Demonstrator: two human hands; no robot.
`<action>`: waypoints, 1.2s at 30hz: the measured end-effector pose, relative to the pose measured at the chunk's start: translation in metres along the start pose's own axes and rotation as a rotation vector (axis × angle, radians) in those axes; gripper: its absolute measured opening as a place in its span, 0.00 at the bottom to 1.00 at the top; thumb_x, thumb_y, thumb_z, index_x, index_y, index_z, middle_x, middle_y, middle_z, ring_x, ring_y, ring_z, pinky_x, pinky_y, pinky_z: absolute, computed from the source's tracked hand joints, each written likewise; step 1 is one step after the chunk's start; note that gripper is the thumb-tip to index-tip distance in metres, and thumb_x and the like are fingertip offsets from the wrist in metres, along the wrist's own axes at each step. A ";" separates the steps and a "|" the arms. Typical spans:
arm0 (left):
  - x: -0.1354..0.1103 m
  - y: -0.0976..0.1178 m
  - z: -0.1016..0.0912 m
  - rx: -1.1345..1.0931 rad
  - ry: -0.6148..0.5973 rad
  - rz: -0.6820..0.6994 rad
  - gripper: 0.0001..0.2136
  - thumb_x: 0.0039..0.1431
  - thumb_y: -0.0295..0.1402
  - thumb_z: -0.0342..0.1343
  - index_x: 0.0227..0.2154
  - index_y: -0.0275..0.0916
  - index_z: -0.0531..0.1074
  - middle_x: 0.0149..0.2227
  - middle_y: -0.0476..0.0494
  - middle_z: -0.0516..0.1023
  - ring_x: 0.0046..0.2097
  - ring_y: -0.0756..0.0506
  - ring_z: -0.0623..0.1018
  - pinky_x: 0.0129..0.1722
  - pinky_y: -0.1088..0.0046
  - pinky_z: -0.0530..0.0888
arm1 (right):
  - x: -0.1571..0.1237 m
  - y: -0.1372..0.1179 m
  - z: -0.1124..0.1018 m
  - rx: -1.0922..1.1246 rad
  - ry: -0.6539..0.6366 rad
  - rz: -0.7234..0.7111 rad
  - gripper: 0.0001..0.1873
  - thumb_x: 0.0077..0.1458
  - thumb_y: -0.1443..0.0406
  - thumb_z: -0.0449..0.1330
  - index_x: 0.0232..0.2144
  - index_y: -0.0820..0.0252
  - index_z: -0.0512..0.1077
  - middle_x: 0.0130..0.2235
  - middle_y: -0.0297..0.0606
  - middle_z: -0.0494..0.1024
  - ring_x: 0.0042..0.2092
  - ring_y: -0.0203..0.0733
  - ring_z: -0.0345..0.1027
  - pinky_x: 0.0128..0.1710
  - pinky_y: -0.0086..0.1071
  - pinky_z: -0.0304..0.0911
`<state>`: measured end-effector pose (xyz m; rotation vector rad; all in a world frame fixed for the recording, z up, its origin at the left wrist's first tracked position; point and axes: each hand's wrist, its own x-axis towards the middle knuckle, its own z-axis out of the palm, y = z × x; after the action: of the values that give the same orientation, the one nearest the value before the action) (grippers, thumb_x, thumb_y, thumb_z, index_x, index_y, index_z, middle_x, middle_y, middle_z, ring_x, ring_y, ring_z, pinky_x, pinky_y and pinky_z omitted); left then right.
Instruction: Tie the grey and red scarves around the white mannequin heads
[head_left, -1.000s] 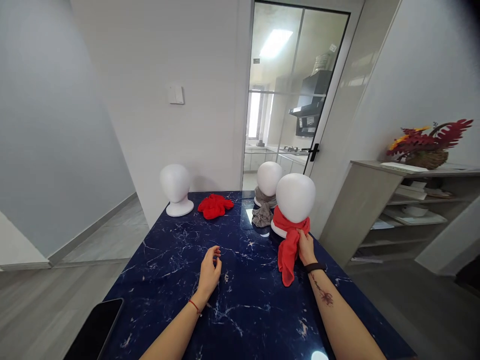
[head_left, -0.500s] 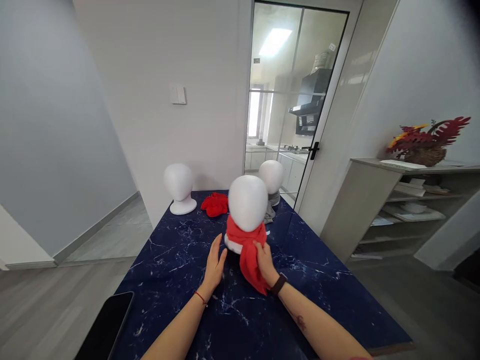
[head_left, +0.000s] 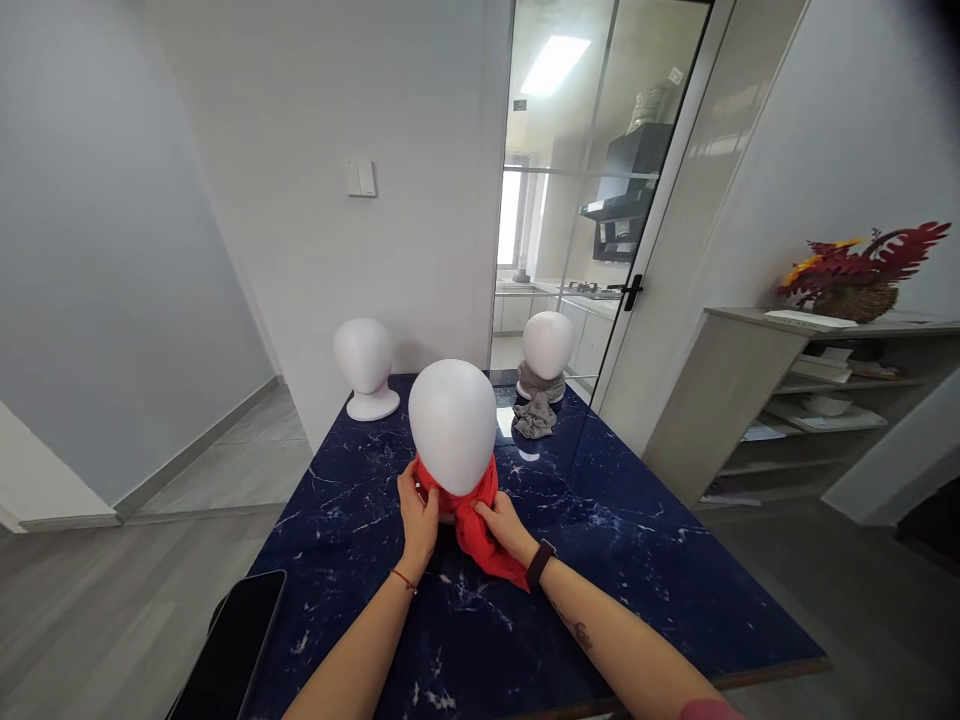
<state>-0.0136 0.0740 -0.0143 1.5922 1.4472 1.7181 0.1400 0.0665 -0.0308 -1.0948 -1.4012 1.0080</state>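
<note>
A white head form [head_left: 453,425] is upright above the dark blue, marble-patterned surface [head_left: 600,590], its base mostly hidden by cloth and hands. A red scarf [head_left: 480,545] goes around the neck of this head form, with a loose end hanging down in front of it toward the right. At the left of the head form's neck, the left hand [head_left: 418,512] touches the scarf, thumb in front and fingers along the outer side; whether it pinches the cloth cannot be told. At the front right of the same neck, the right hand [head_left: 510,525] pinches the scarf between thumb and fingers.

Behind and to the left of that head form stands a bare white form [head_left: 364,357]. Behind it to the right is another white form [head_left: 547,345], with a grey scarf [head_left: 535,415] around its neck and bunched in front. A black phone [head_left: 232,650] lies nearer the person than the central head form, to its left.
</note>
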 end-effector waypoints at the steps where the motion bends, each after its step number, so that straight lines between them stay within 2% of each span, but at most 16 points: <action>1: 0.000 -0.001 0.001 -0.015 0.007 -0.025 0.20 0.57 0.35 0.49 0.53 0.39 0.59 0.51 0.39 0.65 0.53 0.42 0.66 0.54 0.62 0.63 | 0.000 -0.002 -0.004 -0.011 -0.032 0.001 0.14 0.49 0.58 0.57 0.28 0.65 0.72 0.27 0.35 0.74 0.27 0.35 0.60 0.28 0.27 0.60; 6: 0.002 -0.008 0.001 -0.048 0.112 -0.207 0.14 0.59 0.34 0.43 0.47 0.40 0.61 0.45 0.41 0.66 0.48 0.44 0.68 0.49 0.64 0.67 | -0.002 -0.006 -0.016 -0.087 -0.178 -0.010 0.20 0.50 0.52 0.58 0.28 0.67 0.73 0.26 0.35 0.73 0.26 0.33 0.59 0.27 0.26 0.59; 11: -0.006 -0.015 -0.002 0.038 0.146 -0.315 0.06 0.50 0.25 0.47 0.32 0.39 0.63 0.35 0.47 0.66 0.40 0.46 0.70 0.45 0.64 0.67 | -0.003 0.000 -0.018 -0.307 -0.111 -0.049 0.23 0.51 0.49 0.56 0.22 0.65 0.69 0.23 0.33 0.69 0.25 0.32 0.55 0.24 0.25 0.52; 14: -0.020 -0.009 -0.001 0.045 0.094 -0.350 0.04 0.48 0.25 0.49 0.26 0.40 0.62 0.29 0.49 0.67 0.34 0.47 0.71 0.39 0.66 0.69 | -0.003 0.002 -0.019 -0.394 -0.059 -0.098 0.25 0.57 0.49 0.49 0.20 0.63 0.66 0.22 0.34 0.68 0.25 0.32 0.54 0.26 0.27 0.52; 17: -0.035 0.003 0.002 -0.002 -0.005 -0.400 0.03 0.50 0.31 0.51 0.28 0.40 0.62 0.27 0.50 0.70 0.26 0.48 0.72 0.28 0.69 0.70 | -0.003 0.001 -0.017 -0.302 -0.028 -0.095 0.27 0.61 0.51 0.42 0.22 0.63 0.66 0.23 0.35 0.70 0.25 0.34 0.56 0.29 0.28 0.54; 20: -0.047 0.014 0.005 -0.118 -0.096 -0.477 0.09 0.50 0.37 0.54 0.32 0.40 0.62 0.27 0.48 0.73 0.24 0.47 0.74 0.20 0.73 0.69 | -0.005 0.001 -0.013 -0.271 -0.084 -0.072 0.24 0.59 0.52 0.46 0.24 0.63 0.68 0.24 0.36 0.71 0.26 0.34 0.56 0.28 0.28 0.55; 22: -0.049 0.018 0.007 -0.166 -0.110 -0.506 0.12 0.49 0.40 0.56 0.32 0.40 0.62 0.26 0.49 0.73 0.22 0.48 0.74 0.18 0.74 0.67 | -0.005 0.002 -0.012 -0.313 -0.120 -0.058 0.21 0.57 0.54 0.50 0.23 0.64 0.68 0.24 0.35 0.71 0.25 0.33 0.55 0.27 0.27 0.54; 25: -0.046 0.018 0.007 -0.169 -0.117 -0.531 0.13 0.50 0.44 0.56 0.30 0.39 0.63 0.20 0.53 0.70 0.16 0.50 0.70 0.15 0.76 0.64 | -0.004 0.005 -0.013 -0.371 -0.131 -0.035 0.18 0.55 0.57 0.52 0.22 0.64 0.68 0.22 0.34 0.69 0.24 0.32 0.53 0.24 0.26 0.51; 28: -0.040 0.015 0.006 -0.180 -0.169 -0.576 0.16 0.49 0.46 0.56 0.27 0.37 0.66 0.16 0.52 0.70 0.14 0.51 0.68 0.15 0.77 0.61 | -0.002 0.006 -0.015 -0.417 -0.142 -0.031 0.16 0.54 0.60 0.53 0.20 0.64 0.67 0.20 0.32 0.66 0.23 0.30 0.51 0.22 0.25 0.48; 33: -0.029 0.014 0.002 -0.394 -0.287 -0.789 0.16 0.45 0.41 0.61 0.16 0.33 0.67 0.12 0.50 0.68 0.11 0.56 0.62 0.12 0.81 0.52 | -0.001 0.005 -0.017 -0.420 -0.150 -0.044 0.15 0.53 0.62 0.52 0.19 0.64 0.65 0.20 0.30 0.64 0.23 0.29 0.48 0.23 0.24 0.47; 36: -0.022 0.012 -0.002 -0.478 -0.338 -0.898 0.16 0.44 0.36 0.63 0.12 0.35 0.62 0.10 0.54 0.62 0.10 0.59 0.55 0.11 0.81 0.45 | -0.001 0.005 -0.017 -0.402 -0.169 -0.040 0.14 0.52 0.62 0.53 0.19 0.64 0.65 0.19 0.30 0.64 0.22 0.29 0.49 0.22 0.24 0.47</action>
<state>-0.0054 0.0505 -0.0143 0.7343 1.1758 1.0723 0.1573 0.0672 -0.0337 -1.2862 -1.8089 0.8242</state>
